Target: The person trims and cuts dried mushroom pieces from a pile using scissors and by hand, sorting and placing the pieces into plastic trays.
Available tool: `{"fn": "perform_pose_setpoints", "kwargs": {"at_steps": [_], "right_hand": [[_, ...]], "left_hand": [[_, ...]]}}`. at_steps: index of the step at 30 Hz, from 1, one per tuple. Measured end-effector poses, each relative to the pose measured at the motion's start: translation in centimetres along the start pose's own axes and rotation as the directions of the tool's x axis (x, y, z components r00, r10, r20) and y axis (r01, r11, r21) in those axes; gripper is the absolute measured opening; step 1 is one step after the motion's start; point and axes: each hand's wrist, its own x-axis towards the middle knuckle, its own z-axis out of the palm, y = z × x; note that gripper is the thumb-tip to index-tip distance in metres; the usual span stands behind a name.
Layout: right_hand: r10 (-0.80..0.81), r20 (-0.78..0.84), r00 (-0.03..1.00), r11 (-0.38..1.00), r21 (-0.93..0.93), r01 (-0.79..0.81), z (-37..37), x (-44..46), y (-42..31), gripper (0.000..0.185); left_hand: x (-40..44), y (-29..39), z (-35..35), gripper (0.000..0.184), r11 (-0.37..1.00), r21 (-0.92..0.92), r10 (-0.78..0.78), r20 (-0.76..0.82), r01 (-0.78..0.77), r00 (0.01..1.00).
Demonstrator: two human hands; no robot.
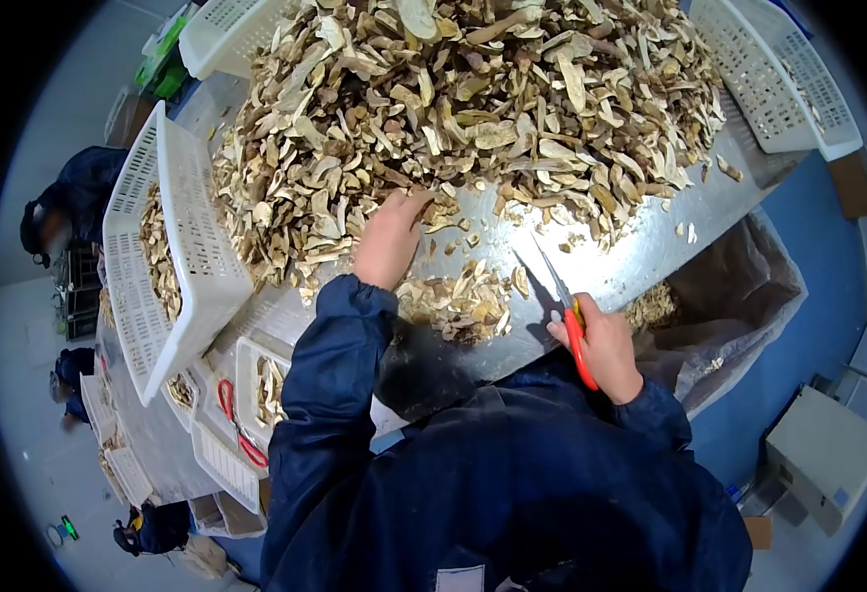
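My left hand [389, 239] is at the near edge of a big heap of dried mushroom slices [433, 109]. Its fingers curl in on a dried mushroom slice [440, 210], though the fingertips are partly hidden among the pieces. In my right hand [606, 345] is a pair of scissors [574, 331] with red handles, the blades pointing up and left over the metal tabletop [483, 232]. Between my two hands, closer to my body, lies a smaller pile of mushroom pieces [463, 301].
White perforated baskets [202, 197] flank the heap. At the lower left, red-handled scissors [236, 424] lie by a tray [246, 370] of slices. Below the table's right edge stands a plastic-lined bin [749, 296] with scraps. Other people [83, 192] are at the far left.
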Motion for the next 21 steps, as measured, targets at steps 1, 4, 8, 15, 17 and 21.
{"fn": "perform_pose_setpoints", "kwargs": {"at_steps": [1,4,8,15,17,21], "right_hand": [[0.008,0.001,1.000,1.000,-0.016,-0.008,-0.1,-0.1,-0.1,0.045],[0.007,-0.019,1.000,1.000,0.014,-0.006,0.0,-0.1,0.0,0.046],[0.009,-0.028,1.000,1.000,0.022,-0.008,0.5,0.0,0.3,0.047],[-0.020,0.043,0.999,0.999,0.043,0.018,-0.7,0.3,-0.7,0.046],[-0.034,0.068,0.997,0.996,0.079,0.028,-0.8,0.5,-1.4,0.045],[-0.051,0.073,0.996,0.990,0.138,0.040,-0.2,0.6,-1.1,0.043]], "left_hand": [[0.2,0.1,0.3,0.024,0.996,-0.063,-0.062,0.045,0.064,0.997],[-0.1,-0.2,0.0,0.021,0.962,-0.180,-0.174,0.185,0.208,0.967],[-2.1,0.1,-0.8,0.022,0.493,-0.648,-0.404,0.420,0.580,0.813],[-4.2,3.0,-1.5,0.017,-0.017,-0.797,-0.239,0.589,0.603,0.772],[-4.7,3.0,-1.5,0.020,-0.159,-0.787,-0.141,0.615,0.596,0.776],[-6.3,2.3,-2.3,0.022,-0.414,-0.788,-0.063,0.525,0.456,0.849]]}}
